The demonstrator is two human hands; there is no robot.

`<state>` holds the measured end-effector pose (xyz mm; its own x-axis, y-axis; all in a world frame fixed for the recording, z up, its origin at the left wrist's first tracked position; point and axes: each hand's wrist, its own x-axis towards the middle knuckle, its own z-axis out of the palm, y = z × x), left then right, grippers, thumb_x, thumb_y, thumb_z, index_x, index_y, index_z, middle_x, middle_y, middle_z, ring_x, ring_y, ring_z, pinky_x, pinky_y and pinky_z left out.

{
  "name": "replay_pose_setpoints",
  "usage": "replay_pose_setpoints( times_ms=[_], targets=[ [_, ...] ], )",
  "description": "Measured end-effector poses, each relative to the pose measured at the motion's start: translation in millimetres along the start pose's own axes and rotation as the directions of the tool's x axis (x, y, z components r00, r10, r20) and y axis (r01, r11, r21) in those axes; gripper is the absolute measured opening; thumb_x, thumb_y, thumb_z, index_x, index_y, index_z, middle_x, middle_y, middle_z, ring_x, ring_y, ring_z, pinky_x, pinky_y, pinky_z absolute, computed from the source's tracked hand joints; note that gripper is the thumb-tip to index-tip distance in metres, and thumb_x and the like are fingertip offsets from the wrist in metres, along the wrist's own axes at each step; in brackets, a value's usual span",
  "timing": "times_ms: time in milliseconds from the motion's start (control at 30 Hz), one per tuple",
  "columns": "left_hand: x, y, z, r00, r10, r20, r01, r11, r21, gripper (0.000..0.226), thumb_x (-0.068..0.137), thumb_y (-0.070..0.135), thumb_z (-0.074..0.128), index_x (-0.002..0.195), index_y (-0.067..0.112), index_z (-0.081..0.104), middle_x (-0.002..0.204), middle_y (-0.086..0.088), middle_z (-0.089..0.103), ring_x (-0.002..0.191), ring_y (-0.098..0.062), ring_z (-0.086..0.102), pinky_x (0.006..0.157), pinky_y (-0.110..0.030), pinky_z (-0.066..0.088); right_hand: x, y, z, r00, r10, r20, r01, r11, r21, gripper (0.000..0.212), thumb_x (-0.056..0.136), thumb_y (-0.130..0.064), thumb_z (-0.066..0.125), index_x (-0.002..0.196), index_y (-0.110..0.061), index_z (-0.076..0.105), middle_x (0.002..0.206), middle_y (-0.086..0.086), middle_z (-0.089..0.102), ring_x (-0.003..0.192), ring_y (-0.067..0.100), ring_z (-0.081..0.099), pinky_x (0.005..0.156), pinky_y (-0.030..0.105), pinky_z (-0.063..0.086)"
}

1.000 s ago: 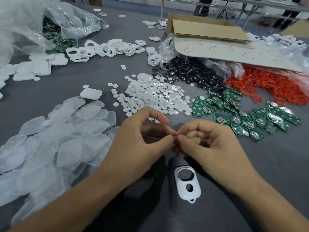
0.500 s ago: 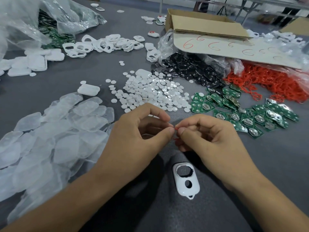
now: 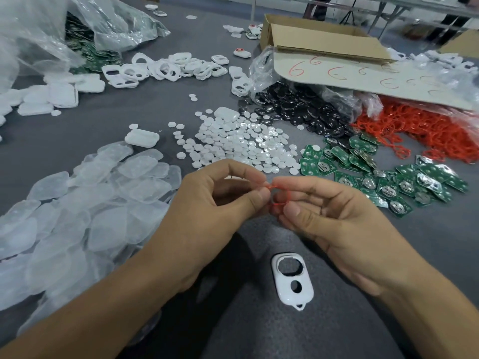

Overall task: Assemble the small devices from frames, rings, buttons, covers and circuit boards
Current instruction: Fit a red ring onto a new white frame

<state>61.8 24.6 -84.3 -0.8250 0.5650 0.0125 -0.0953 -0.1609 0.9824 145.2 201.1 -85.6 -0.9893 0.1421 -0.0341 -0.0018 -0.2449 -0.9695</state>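
Both hands, left hand (image 3: 207, 203) and right hand (image 3: 334, 216), pinch one red ring (image 3: 278, 195) between their fingers above the tabletop (image 3: 427, 242). The white frame (image 3: 291, 279) below lies bare, so this device looks barely begun.

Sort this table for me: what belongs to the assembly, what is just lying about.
Belongs: red ring, pinched by left hand and right hand; white frame; white buttons; green circuit boards; clear covers.
Lying about: cardboard box; plastic bag; sheet marked with sixes.
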Motion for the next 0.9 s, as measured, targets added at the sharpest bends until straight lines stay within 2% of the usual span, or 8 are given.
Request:
replay_pose_setpoints(
  times_ms=[200,300,467,600,700,767,833,900],
  targets=[
    [0,2,3,0.998,-0.061,-0.003,0.06,0.989,-0.134,0.012,0.077,0.012,0.078,0.088,0.016,0.076,0.096,-0.02,0.077,0.094,-0.029,0.077,0.084,-0.029,0.061,-1,4,9,0.983,-0.185,0.015,0.186,0.975,-0.122,0.028,0.087,-0.002,0.064,0.114,-0.003,0.07,0.098,0.01,0.076,0.089,0.015,0.071,0.084,0.023,0.057],
    [0,4,3,0.999,-0.047,-0.006,0.045,0.989,-0.14,0.013,0.075,0.014,0.078,0.088,0.017,0.078,0.097,-0.02,0.077,0.094,-0.028,0.076,0.084,-0.028,0.06,-1,4,8,0.979,-0.202,0.006,0.2,0.967,-0.158,0.027,0.089,-0.002,0.061,0.115,-0.005,0.069,0.098,0.009,0.074,0.088,0.012,0.069,0.08,0.02,0.055],
    [-1,7,3,0.996,-0.09,0.01,0.09,0.972,-0.216,0.02,0.076,0.01,0.076,0.096,0.009,0.073,0.098,-0.02,0.077,0.094,-0.026,0.077,0.081,-0.027,0.061,-2,1,6,0.981,-0.181,0.067,0.189,0.972,-0.138,0.034,0.085,-0.002,0.067,0.118,-0.003,0.068,0.105,0.017,0.074,0.096,0.021,0.07,0.091,0.026,0.055],
    [-2,9,5,0.993,-0.101,0.064,0.114,0.961,-0.253,0.022,0.078,0.007,0.075,0.1,0.007,0.071,0.098,-0.018,0.078,0.091,-0.022,0.077,0.077,-0.023,0.06,-4,0,13,0.954,-0.297,0.033,0.296,0.923,-0.247,0.028,0.086,-0.003,0.065,0.114,-0.001,0.067,0.097,0.003,0.076,0.089,0.009,0.071,0.081,0.017,0.054],
    [-2,8,5,0.999,-0.022,0.039,0.025,0.996,-0.08,0.022,0.076,0.019,0.078,0.098,0.016,0.073,0.093,-0.006,0.079,0.089,-0.013,0.076,0.077,-0.02,0.058,-7,-5,16,0.933,-0.359,0.039,0.347,0.864,-0.365,0.023,0.092,-0.002,0.06,0.114,-0.001,0.065,0.099,0.001,0.076,0.089,0.007,0.071,0.081,0.016,0.053],
    [-2,9,1,0.997,0.056,0.051,-0.063,0.985,0.16,0.034,0.074,0.036,0.083,0.103,0.024,0.07,0.094,0.003,0.077,0.086,-0.007,0.073,0.075,-0.019,0.057,-11,-16,12,0.928,-0.371,0.037,0.35,0.832,-0.431,0.019,0.096,-0.007,0.062,0.114,-0.005,0.066,0.102,0.003,0.075,0.092,0.012,0.071,0.083,0.019,0.053],
    [-5,10,-3,0.982,0.08,0.17,-0.151,0.874,0.461,0.058,0.065,0.061,0.087,0.112,0.04,0.061,0.104,0.014,0.073,0.096,-0.003,0.068,0.076,-0.019,0.053,-20,-26,4,0.941,-0.33,0.079,0.321,0.788,-0.526,0.018,0.097,-0.018,0.065,0.114,-0.015,0.068,0.101,0.002,0.075,0.092,0.016,0.072,0.082,0.022,0.055],
    [-9,10,0,0.952,0.008,0.306,-0.201,0.769,0.607,0.078,0.051,0.081,0.078,0.116,0.05,0.049,0.109,0.019,0.067,0.109,0.0,0.059,0.083,-0.024,0.046,-33,-31,-4,0.955,-0.264,0.137,0.286,0.696,-0.658,0.017,0.096,-0.027,0.066,0.112,-0.027,0.071,0.099,0.0,0.073,0.09,0.017,0.071,0.081,0.025,0.057]
  ],
)
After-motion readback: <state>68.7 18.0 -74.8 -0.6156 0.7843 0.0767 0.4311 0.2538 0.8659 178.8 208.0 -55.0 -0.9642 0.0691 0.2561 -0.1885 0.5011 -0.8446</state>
